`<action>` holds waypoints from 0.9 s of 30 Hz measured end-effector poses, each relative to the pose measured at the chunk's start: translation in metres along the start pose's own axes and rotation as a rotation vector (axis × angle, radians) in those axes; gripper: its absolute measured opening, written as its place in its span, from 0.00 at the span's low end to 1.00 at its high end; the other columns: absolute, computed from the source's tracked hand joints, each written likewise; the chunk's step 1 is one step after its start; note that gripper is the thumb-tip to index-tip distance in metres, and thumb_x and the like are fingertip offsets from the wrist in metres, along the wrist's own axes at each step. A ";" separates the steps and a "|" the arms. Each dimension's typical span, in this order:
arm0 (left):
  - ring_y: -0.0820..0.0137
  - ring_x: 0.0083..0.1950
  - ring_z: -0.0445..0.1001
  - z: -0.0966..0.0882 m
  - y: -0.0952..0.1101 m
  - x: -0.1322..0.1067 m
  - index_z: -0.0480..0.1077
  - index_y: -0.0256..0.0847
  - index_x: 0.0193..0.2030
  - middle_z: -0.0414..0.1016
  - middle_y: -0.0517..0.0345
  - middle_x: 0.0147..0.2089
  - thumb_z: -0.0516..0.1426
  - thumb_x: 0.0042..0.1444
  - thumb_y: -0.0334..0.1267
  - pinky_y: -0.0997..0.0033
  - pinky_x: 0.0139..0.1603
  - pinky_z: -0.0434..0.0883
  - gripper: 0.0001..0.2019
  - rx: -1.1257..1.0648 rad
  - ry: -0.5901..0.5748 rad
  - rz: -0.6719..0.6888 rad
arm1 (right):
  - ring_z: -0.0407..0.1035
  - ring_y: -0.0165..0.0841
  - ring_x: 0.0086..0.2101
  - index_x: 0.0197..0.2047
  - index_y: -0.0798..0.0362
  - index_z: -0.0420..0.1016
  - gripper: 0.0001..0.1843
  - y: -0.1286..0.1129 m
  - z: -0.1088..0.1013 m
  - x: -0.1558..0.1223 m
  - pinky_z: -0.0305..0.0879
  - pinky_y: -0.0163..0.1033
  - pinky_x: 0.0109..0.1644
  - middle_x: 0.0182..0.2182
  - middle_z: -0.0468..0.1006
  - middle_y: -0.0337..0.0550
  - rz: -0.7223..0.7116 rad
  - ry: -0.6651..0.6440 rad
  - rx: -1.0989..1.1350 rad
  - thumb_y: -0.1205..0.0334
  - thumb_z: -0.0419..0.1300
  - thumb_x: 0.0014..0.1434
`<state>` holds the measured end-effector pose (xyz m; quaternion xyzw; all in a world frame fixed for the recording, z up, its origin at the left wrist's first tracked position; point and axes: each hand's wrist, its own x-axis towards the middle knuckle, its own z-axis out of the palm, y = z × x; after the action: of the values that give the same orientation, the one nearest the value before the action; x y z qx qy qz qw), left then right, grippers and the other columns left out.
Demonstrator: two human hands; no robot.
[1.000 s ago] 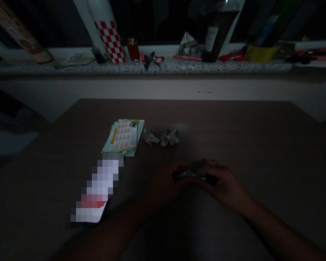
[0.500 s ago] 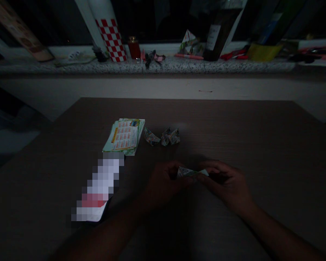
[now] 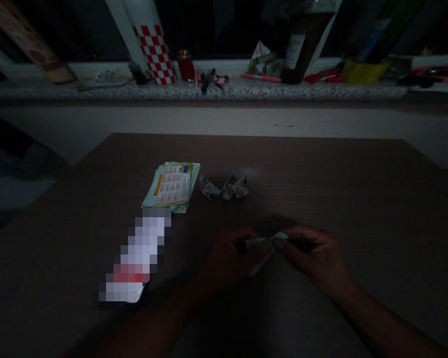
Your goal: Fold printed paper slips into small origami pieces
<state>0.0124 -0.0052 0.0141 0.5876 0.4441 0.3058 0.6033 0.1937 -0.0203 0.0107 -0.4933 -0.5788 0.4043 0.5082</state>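
A small folded piece of printed paper point(image 3: 258, 266) is held between both hands above the table. My left hand point(image 3: 233, 256) pinches its left side, the thumb lying across the front. On the right, my right hand point(image 3: 315, 251) grips the upper corner between thumb and fingers. Part of the paper is hidden behind the thumbs. Farther back stand several folded paper pieces, a left one point(image 3: 209, 188) and a zigzag cluster point(image 3: 235, 188) beside it. To their left lies a stack of printed paper sheets point(image 3: 171, 186) with green edges and orange print.
A phone point(image 3: 144, 248) with a blurred-out screen lies left of my hands on the brown table point(image 3: 321, 174). Along the granite windowsill point(image 3: 254, 90) stand a red-and-white checkered bottle point(image 3: 156, 52), a dark bottle point(image 3: 294, 49), a red jar point(image 3: 185, 67) and a yellow container point(image 3: 364, 72).
The folded paper has turned in my hands, and a strip of it now shows below my left thumb. Both hands have shifted only slightly.
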 end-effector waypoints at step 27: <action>0.75 0.26 0.66 -0.007 0.001 0.005 0.69 0.36 0.27 0.68 0.63 0.24 0.59 0.52 0.41 0.76 0.28 0.63 0.10 -0.215 0.041 -0.006 | 0.72 0.31 0.26 0.30 0.54 0.80 0.07 0.004 0.003 -0.007 0.69 0.35 0.30 0.25 0.80 0.42 0.120 -0.257 0.069 0.59 0.65 0.55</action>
<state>0.0084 0.0029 0.0147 0.5118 0.4225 0.3618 0.6547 0.1915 -0.0264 0.0045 -0.4533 -0.5945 0.5134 0.4213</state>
